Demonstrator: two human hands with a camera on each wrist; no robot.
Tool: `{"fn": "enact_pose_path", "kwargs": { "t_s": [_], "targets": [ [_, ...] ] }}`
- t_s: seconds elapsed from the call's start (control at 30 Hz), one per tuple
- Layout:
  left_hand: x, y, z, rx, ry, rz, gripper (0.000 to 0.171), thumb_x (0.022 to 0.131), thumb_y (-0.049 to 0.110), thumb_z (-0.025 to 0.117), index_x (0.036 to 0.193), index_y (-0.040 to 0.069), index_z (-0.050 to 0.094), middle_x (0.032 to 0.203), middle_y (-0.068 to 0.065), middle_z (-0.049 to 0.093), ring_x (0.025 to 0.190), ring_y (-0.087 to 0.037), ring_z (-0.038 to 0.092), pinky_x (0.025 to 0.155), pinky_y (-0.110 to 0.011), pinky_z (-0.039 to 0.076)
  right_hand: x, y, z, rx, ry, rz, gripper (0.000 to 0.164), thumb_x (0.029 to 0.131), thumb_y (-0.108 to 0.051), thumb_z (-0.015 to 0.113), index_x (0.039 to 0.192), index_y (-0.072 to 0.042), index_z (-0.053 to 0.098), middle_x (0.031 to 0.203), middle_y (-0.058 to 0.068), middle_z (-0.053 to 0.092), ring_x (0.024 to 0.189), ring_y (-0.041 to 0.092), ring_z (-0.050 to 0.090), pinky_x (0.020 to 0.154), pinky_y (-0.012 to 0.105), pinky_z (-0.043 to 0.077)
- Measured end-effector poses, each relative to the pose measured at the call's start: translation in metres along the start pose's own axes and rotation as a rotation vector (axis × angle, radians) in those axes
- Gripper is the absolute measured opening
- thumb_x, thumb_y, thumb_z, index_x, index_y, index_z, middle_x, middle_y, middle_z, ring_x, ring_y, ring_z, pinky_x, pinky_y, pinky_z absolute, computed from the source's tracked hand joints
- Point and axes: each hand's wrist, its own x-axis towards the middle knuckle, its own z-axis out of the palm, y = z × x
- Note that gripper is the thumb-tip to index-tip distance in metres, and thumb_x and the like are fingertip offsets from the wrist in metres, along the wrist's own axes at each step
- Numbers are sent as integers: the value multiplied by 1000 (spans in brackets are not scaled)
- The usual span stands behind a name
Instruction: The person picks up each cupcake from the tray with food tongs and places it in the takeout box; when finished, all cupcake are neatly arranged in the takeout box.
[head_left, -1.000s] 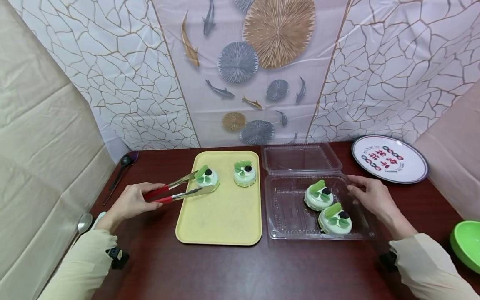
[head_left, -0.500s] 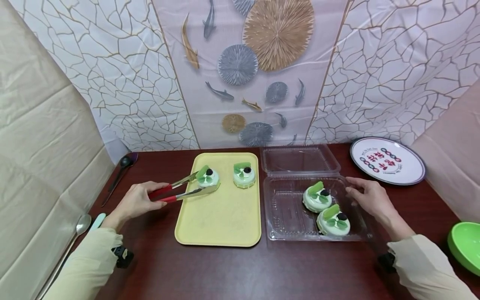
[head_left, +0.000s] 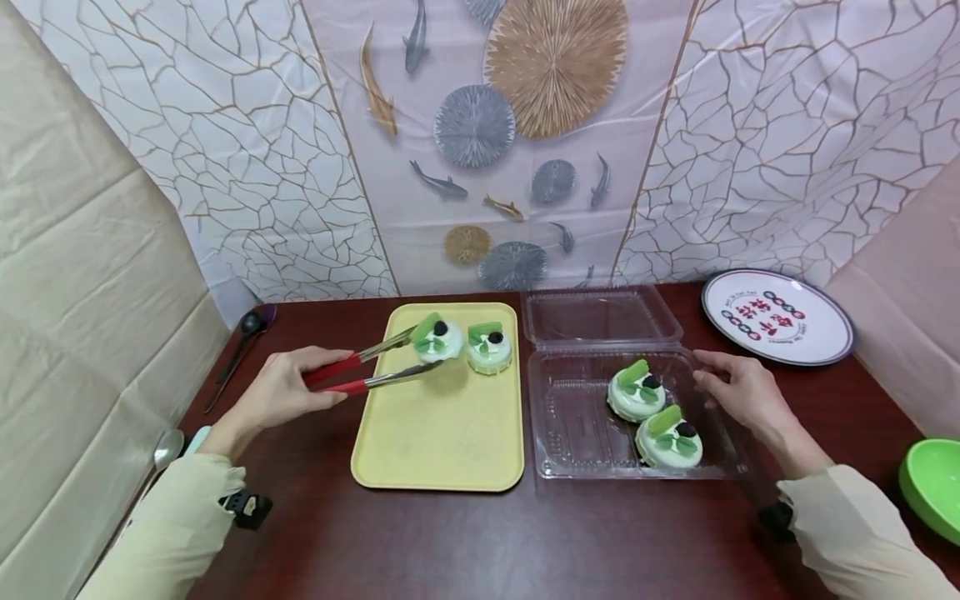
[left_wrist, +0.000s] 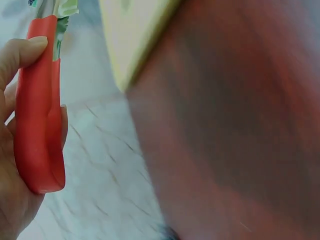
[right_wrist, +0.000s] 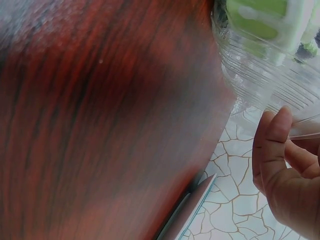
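Observation:
My left hand (head_left: pixel 279 388) grips metal tongs with red handles (left_wrist: pixel 37 115). Between the tong tips is a small round cake (head_left: pixel 438 343) with pale green icing, a green slice, leaves and a dark berry, raised over the yellow tray (head_left: pixel 442 446). A similar cake (head_left: pixel 489 353) sits on the tray just right of it. My right hand (head_left: pixel 742 392) pinches the right rim of a clear plastic container (head_left: pixel 573 417), its fingers (right_wrist: pixel 274 137) on the outside of the wall. Two more such cakes, one upper (head_left: pixel 634 396) and one lower (head_left: pixel 670 442), lie inside the container's right half.
The container's hinged lid (head_left: pixel 603 317) lies folded back behind it. A patterned white plate (head_left: pixel 780 318) rests at the back right, and a green bowl (head_left: pixel 933 487) at the right edge. Along the left side lie a black ladle (head_left: pixel 243 329) and a metal spoon (head_left: pixel 168 448).
The tongs have closed round the left cake, lifted it off the tray and brought it right, up beside the other cake. The right hand has stayed on the container's rim.

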Motion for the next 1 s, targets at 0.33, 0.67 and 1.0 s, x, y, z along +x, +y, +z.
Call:
{"fn": "enact_pose_path", "kwargs": {
  "t_s": [0.33, 0.67, 1.0],
  "targets": [
    [61, 77, 36, -85, -230, 292, 52, 70, 15, 81, 121, 17, 71, 112, -2, 74, 102, -15, 68, 85, -31, 52, 1, -2, 0, -9, 12, -22, 43, 97, -5, 53, 135, 14, 47, 101, 32, 69, 56, 6, 60, 55, 22, 49],
    [89, 110, 71, -32, -398, 399, 52, 70, 18, 79, 121, 18, 71, 111, 3, 74, 98, -10, 66, 85, -26, 51, 4, -7, 1, -20, 0, -29, 43, 97, -6, 54, 135, 15, 47, 94, 30, 71, 55, 7, 59, 54, 22, 47],
    [104, 126, 89, 23, -454, 469, 49, 72, 21, 78, 120, 18, 71, 109, 3, 75, 94, -7, 67, 79, -22, 49, -1, -2, -2, -32, 7, -4, 43, 97, -5, 53, 135, 15, 47, 88, 27, 71, 54, 7, 58, 52, 23, 45]
  ]
}}
